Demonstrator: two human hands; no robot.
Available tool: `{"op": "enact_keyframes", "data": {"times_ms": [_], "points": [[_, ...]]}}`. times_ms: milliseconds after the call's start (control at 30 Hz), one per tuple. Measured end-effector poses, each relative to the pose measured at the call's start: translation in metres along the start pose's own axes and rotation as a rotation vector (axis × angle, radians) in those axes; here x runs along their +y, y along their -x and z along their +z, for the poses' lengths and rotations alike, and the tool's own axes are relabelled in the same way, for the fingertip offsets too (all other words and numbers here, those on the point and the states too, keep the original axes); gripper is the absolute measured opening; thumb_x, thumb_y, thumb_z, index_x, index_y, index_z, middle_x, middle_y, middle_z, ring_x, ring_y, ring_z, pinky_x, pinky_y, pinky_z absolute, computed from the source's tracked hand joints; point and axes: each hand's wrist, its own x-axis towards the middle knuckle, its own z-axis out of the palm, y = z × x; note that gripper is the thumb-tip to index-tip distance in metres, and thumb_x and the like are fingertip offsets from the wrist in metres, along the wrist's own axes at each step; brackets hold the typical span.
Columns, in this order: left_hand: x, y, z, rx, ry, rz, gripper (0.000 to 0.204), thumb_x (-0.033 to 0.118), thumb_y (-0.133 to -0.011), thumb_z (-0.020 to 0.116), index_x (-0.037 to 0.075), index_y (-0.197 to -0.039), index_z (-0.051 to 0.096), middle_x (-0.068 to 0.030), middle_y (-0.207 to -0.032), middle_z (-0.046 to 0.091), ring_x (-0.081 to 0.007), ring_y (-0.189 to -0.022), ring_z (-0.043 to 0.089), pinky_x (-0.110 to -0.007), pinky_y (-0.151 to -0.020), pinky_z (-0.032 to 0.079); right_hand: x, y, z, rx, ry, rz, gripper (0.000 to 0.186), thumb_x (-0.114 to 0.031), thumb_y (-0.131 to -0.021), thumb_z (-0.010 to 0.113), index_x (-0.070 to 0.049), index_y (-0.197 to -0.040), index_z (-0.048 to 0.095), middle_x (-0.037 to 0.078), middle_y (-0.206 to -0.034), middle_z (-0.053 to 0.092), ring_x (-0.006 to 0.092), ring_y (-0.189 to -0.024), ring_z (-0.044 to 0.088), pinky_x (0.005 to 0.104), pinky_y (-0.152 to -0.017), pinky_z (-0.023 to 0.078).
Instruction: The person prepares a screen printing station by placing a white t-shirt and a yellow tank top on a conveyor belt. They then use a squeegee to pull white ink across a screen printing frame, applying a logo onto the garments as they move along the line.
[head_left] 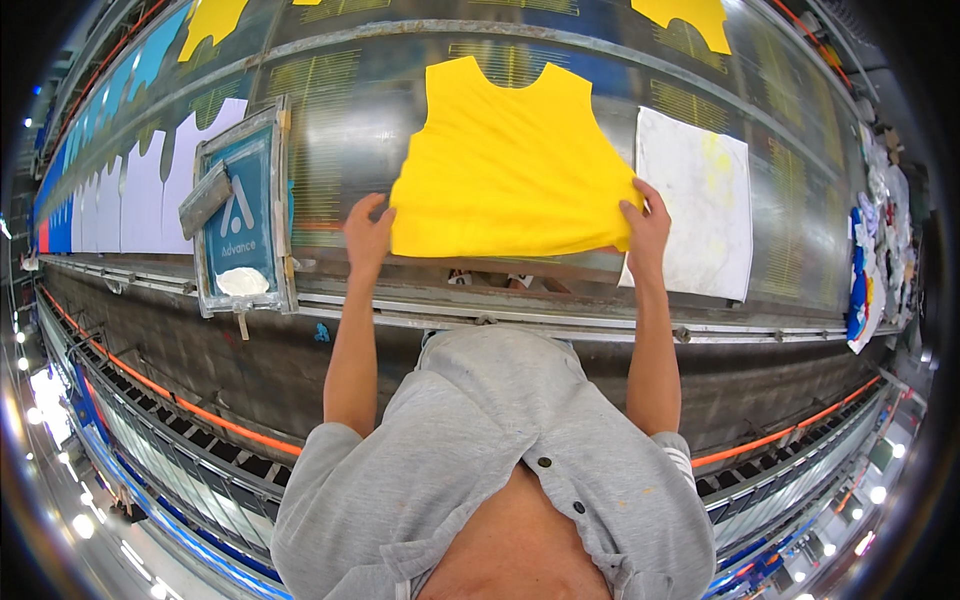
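A yellow cut shirt panel point(510, 160) spreads in front of me over the long printing table, its neck cut-out at the far side. My left hand point(369, 232) pinches its near left corner between thumb and fingers. At the near right corner my right hand point(648, 222) grips the cloth the same way. The panel's near edge looks slightly lifted, with the table showing beneath it. Left of the panel lies a framed printing screen point(268, 200) with teal mesh. A squeegee point(207, 200) rests across the frame, and a blob of white ink point(243, 282) sits at its near end.
A white cloth point(693, 200) with yellow stains lies right of the panel. Lilac panels point(185, 190) line the table's left, and more yellow panels point(690, 22) lie along the far side. A metal rail point(450, 313) runs along the near edge. Crumpled fabric point(880, 240) is heaped far right.
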Motion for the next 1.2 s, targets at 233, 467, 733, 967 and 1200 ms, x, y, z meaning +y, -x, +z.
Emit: {"op": "enact_keyframes", "data": {"times_ms": [233,467,733,967,1200], "points": [[0.057,0.009,0.119,-0.434,0.944,-0.67,0.057,0.043,-0.093,0.06,0.007,-0.136,0.051,-0.0052,-0.13,0.057,-0.0191,-0.117,0.053,-0.04,-0.093,0.044,-0.108,0.108,0.114,-1.292,0.162,-0.161,0.041,-0.015,-0.086,0.064,-0.008,-0.127,0.059,0.012,-0.128,0.06,0.0248,-0.114,0.058,0.0374,-0.1,0.044],[0.063,0.015,0.119,-0.486,1.043,-0.638,0.057,0.039,-0.09,0.064,0.008,-0.136,0.05,-0.006,-0.131,0.056,-0.0204,-0.119,0.051,-0.039,-0.097,0.041,-0.065,0.04,0.04,-0.207,-0.23,0.047,0.033,-0.028,-0.099,0.052,-0.004,-0.122,0.055,0.01,-0.109,0.063,0.0242,-0.105,0.061,0.0385,-0.094,0.049],[0.095,0.011,0.07,-0.443,0.901,-0.151,0.059,0.034,-0.086,0.069,0.008,-0.136,0.049,-0.0068,-0.133,0.055,-0.022,-0.121,0.05,-0.037,-0.101,0.039,-0.014,0.049,0.03,-0.329,-0.746,0.669,0.043,-0.037,-0.1,0.048,-0.002,-0.124,0.055,0.009,-0.115,0.065,0.0182,-0.104,0.063,0.0317,-0.087,0.052],[0.137,0.039,-0.01,-0.317,0.563,0.529,0.062,0.03,-0.083,0.073,0.009,-0.136,0.049,-0.0075,-0.134,0.054,-0.0234,-0.123,0.049,-0.036,-0.105,0.037,-0.067,0.038,0.003,-0.347,-0.53,0.263,0.028,-0.006,-0.084,0.064,0.005,-0.11,0.063,0.01,-0.099,0.067,0.0164,-0.086,0.065,0.0275,-0.073,0.054],[0.158,0.024,-0.021,-0.506,0.304,0.463,0.069,0.017,-0.076,0.08,0.007,-0.136,0.047,-0.0101,-0.136,0.052,-0.0265,-0.123,0.049,-0.036,-0.107,0.037,-0.025,0.038,-0.019,-0.576,-0.471,0.212,0.03,-0.009,-0.085,0.06,0.004,-0.111,0.063,0.012,-0.12,0.062,0.0215,-0.105,0.061,0.0358,-0.099,0.043]]}}
